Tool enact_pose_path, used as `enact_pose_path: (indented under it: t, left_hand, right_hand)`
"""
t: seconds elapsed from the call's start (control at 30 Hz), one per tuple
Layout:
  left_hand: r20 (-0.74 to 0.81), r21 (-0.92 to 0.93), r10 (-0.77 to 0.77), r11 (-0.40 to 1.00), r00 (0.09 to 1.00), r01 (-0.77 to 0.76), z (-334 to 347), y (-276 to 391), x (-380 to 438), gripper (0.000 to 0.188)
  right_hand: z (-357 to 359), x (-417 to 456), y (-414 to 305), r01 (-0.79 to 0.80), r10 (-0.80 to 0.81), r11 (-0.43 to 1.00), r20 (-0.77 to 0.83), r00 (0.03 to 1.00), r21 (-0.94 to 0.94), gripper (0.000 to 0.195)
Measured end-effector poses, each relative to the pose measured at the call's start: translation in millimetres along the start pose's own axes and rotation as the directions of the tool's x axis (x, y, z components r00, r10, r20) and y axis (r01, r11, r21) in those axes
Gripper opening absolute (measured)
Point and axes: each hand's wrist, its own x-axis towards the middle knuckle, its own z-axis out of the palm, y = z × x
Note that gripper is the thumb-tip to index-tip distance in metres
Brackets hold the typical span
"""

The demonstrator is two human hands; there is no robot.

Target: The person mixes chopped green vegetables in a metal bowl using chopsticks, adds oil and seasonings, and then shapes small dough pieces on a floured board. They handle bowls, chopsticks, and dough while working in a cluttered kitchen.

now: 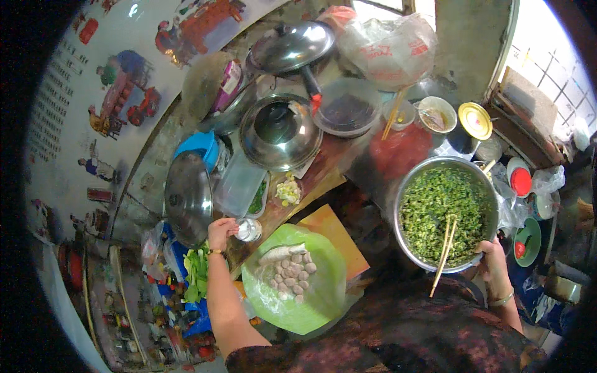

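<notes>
My right hand (493,261) grips the near rim of a large steel bowl (399,210) full of chopped green filling (438,205), with a pair of wooden chopsticks (443,261) lying over its rim. At the left, my left hand (225,231) is at a small clear jar of white contents (249,230); whether the fingers grip it I cannot tell. Right of that arm, a green plastic sheet or tray (322,261) carries several small round dough pieces (295,270), loose flour and a pale floury roll (281,253).
Beyond the jar stand a plastic container (240,186), a steel pot (281,133), chopped pale vegetables (288,191) and a leaning pan lid (188,199). An orange-yellow board (336,238) lies beside the green sheet. Small bowls (437,114) and a green basin (527,242) are at the right.
</notes>
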Motion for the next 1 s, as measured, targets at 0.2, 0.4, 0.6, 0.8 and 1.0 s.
enact_pose_path:
  t: [0.2, 0.4, 0.6, 0.8, 1.0]
  left_hand:
    - [0.176, -0.172, 0.215, 0.968, 0.961, -0.185, 99, 122, -116, 0.012]
    - [0.424, 0.051, 0.544, 0.784, 0.724, -0.619, 273, 260, -239, 0.014]
    - [0.412, 0.008, 0.822, 0.428, 0.393, -0.904, 319, 323, -288, 0.012]
    - [0.390, 0.028, 0.866, 0.328, 0.313, -0.944, 344, 378, -318, 0.014]
    - [0.565, 0.170, 0.708, 0.403, 0.424, -0.899, 347, 396, -354, 0.012]
  right_hand:
    - [26, -15, -34, -0.082, 0.090, 0.995, 0.143, 0.986, -0.060, 0.064]
    - [15, 3, -24, -0.009, -0.023, 0.996, 0.331, 0.943, 0.094, 0.071]
    - [5, -9, -32, 0.037, -0.068, 0.995, 0.354, 0.933, 0.094, 0.076]
    - [-14, -21, -37, 0.088, -0.159, 0.971, 0.323, 0.933, 0.224, 0.069]
    - [-44, -27, -45, 0.094, -0.180, 0.955, 0.299, 0.937, 0.280, 0.071]
